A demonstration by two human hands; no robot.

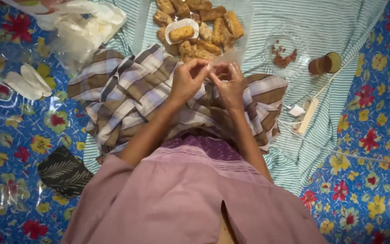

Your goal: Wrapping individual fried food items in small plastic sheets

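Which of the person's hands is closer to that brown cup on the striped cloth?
Right. The right hand sits between the cup and the left hand, which is farther off on the other side. Both hands meet fingertip to fingertip over the checked cloth.

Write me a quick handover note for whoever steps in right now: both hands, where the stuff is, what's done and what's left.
Left hand and right hand: raised together over the lap, fingertips pinching something small and pale between them; what it is cannot be told.
Things: pile of fried golden pieces on clear plastic ahead, one piece in a white paper cup. Small reddish bits on a clear plate; brown cup at right.
Done: one piece sits in a cup.
Left: the rest of the pile lies loose.
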